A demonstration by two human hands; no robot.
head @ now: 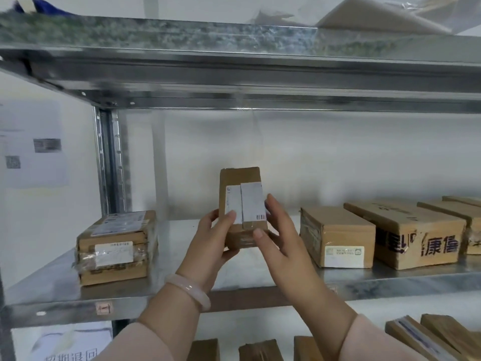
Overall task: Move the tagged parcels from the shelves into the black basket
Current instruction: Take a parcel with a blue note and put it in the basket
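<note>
Mid-frame, the left hand has its grip clenched on a small brown white-labelled cardboard parcel, held upright. The right hand seems to add a pinching grip at its right edge.

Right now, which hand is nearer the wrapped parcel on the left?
Left. The left hand is right of the wrapped parcel; the right hand is farther right, beyond the held box.

We count eleven cardboard parcels in view. Five sit on the middle shelf: one taped parcel at its left end and four toward its right end, one labelled box, one inked box and two farther boxes. One tagged parcel is held just above that shelf by two grips, the left grip and the right grip. Under the shelf we make out five lower parcels, all partly cut off. One pale bracelet circles the left wrist.
</note>
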